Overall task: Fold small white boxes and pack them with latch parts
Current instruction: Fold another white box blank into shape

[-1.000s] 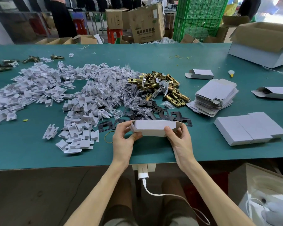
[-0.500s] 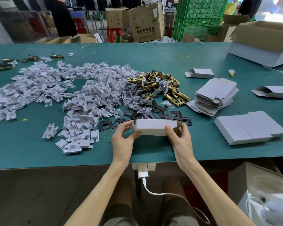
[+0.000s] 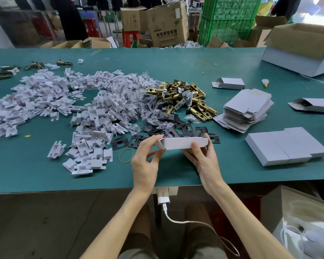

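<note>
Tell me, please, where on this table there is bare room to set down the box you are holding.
Bare green table lies between your right hand and the row of closed boxes, along the near edge in front of the white inserts, and in the far strip behind the piles. The middle is crowded: inserts, brass latches, black plates.

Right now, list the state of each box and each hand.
held box: folded up, left end flap open.
left hand: pinches the held box's left end.
right hand: grips its right end.
stack of blanks: flat, unfolded.
row of boxes: closed.
box at right edge: lying, end open.
</note>
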